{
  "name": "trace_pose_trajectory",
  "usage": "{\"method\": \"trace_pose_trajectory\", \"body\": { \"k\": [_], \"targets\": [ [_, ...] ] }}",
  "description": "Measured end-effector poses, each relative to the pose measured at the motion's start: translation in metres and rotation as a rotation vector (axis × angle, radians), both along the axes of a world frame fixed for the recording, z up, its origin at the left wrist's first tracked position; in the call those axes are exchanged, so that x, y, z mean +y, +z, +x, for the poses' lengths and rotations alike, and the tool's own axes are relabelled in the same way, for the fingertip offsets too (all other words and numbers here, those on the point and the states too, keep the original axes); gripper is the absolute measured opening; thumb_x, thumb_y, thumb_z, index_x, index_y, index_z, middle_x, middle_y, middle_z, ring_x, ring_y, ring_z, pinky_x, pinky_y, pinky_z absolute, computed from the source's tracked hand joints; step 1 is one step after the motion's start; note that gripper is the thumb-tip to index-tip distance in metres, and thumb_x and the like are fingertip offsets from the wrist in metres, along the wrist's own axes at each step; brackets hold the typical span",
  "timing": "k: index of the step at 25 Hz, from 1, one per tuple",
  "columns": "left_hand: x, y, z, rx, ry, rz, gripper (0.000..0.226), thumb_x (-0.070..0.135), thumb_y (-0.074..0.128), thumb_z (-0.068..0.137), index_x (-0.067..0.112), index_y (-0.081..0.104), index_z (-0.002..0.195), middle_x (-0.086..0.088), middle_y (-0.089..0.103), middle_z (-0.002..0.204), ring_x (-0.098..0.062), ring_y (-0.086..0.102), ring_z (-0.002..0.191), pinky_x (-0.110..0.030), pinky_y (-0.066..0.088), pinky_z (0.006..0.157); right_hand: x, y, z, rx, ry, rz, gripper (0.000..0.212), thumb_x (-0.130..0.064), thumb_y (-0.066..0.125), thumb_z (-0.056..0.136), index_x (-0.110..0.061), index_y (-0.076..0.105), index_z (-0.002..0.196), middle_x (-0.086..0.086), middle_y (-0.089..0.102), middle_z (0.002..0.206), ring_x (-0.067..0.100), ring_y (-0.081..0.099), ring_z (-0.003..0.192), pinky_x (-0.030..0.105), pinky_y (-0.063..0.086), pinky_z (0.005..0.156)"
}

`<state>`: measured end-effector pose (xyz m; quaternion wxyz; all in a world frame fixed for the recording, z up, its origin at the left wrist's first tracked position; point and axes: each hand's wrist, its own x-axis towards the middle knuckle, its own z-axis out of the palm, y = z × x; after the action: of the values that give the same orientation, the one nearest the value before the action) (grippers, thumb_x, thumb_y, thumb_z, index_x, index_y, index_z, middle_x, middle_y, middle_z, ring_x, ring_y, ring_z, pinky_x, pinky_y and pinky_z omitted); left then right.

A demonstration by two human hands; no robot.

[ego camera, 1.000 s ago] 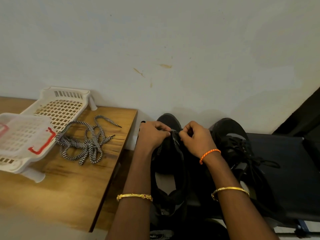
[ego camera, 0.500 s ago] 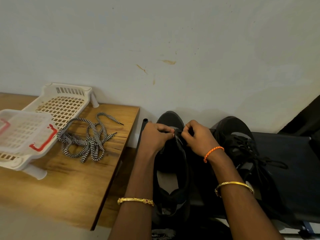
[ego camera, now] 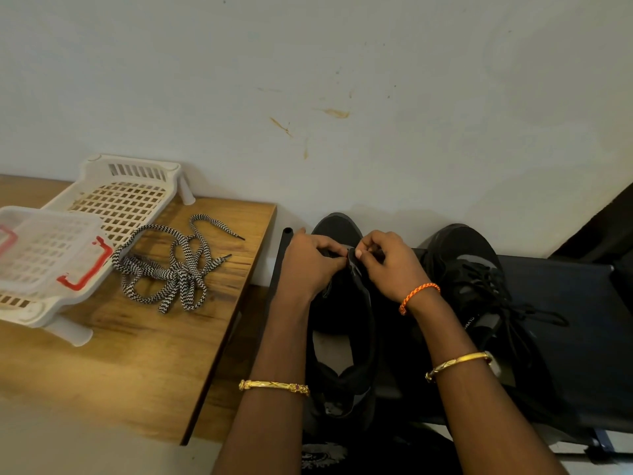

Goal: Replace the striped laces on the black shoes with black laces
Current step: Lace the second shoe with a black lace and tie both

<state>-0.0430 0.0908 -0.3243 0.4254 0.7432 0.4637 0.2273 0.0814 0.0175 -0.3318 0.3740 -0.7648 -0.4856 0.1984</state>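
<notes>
Here both our hands pinch at near shoe (ego camera: pixel 342 303) eyelet zone: left hand (ego camera: pixel 308 265) and right hand (ego camera: pixel 390 265), fingers curled, grip closed probably on black lace, dark against dark. Wrists bent inward, forearms converging to steady threading. Second shoe (ego camera: pixel 479 286) already laced, just right. Striped laces (ego camera: pixel 171 269) discarded on desk (ego camera: pixel 137 354), beside white tray (ego camera: pixel 130 173).

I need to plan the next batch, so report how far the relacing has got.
Done: the striped laces lie loose on the wooden table, and the right shoe already carries black laces. In hand: the left hand and right hand pinch at the front eyelets of the left shoe. Left: the rest of that shoe's lacing; progress there is hidden.
</notes>
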Motion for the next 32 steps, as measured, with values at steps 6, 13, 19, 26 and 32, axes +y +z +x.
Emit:
{"method": "trace_pose_trajectory", "body": {
  "k": [6, 13, 19, 26, 32],
  "targets": [
    [0.000, 0.004, 0.004, 0.182, -0.111, 0.147, 0.009, 0.010, 0.061, 0.087, 0.017, 0.059, 0.082, -0.014, 0.038, 0.144, -0.025, 0.045, 0.124, -0.018, 0.029, 0.086, 0.002, 0.000, -0.008, 0.244, -0.081, 0.026, 0.009, -0.022, 0.065, 0.086, -0.017, 0.058, 0.090, -0.003, 0.056, 0.080, 0.012, 0.054, 0.075, 0.013, 0.042, 0.062],
    [0.013, 0.017, -0.010, 0.034, -0.093, 0.118, 0.009, 0.010, 0.060, 0.087, 0.015, 0.058, 0.080, 0.004, 0.058, 0.097, -0.015, 0.056, 0.098, -0.014, 0.043, 0.072, 0.005, 0.001, -0.015, 0.248, -0.113, -0.002, 0.034, -0.024, 0.071, 0.077, -0.027, 0.049, 0.102, 0.002, 0.043, 0.103, 0.012, 0.050, 0.086, 0.027, 0.046, 0.079],
    [0.020, 0.058, -0.038, -0.679, 0.525, 0.003, 0.015, 0.004, 0.050, 0.094, 0.018, 0.052, 0.090, 0.003, 0.066, 0.100, -0.016, 0.066, 0.097, -0.038, 0.055, 0.088, 0.004, 0.007, -0.018, 0.235, -0.141, 0.016, 0.031, -0.018, 0.072, 0.075, -0.026, 0.053, 0.099, 0.001, 0.042, 0.107, 0.017, 0.052, 0.093, 0.030, 0.049, 0.085],
    [0.000, 0.079, -0.040, -0.597, 0.240, -0.361, 0.004, 0.008, 0.056, 0.093, 0.011, 0.057, 0.096, -0.005, 0.073, 0.091, -0.009, 0.071, 0.077, -0.022, 0.057, 0.064, -0.001, 0.027, -0.031, 0.349, 0.028, 0.296, 0.033, 0.004, 0.062, 0.082, -0.009, 0.060, 0.113, 0.003, 0.063, 0.115, 0.011, 0.058, 0.111, 0.016, 0.045, 0.094],
    [-0.009, 0.081, -0.030, -0.497, 0.035, -0.358, 0.004, 0.015, 0.071, 0.082, 0.012, 0.069, 0.085, 0.002, 0.070, 0.071, 0.001, 0.066, 0.063, -0.010, 0.047, 0.048, -0.007, 0.065, -0.035, 0.734, 0.168, 0.441, 0.014, 0.002, 0.059, 0.087, -0.004, 0.067, 0.097, 0.005, 0.068, 0.070, 0.007, 0.054, 0.049, 0.021, 0.051, 0.052]
  ]
}}
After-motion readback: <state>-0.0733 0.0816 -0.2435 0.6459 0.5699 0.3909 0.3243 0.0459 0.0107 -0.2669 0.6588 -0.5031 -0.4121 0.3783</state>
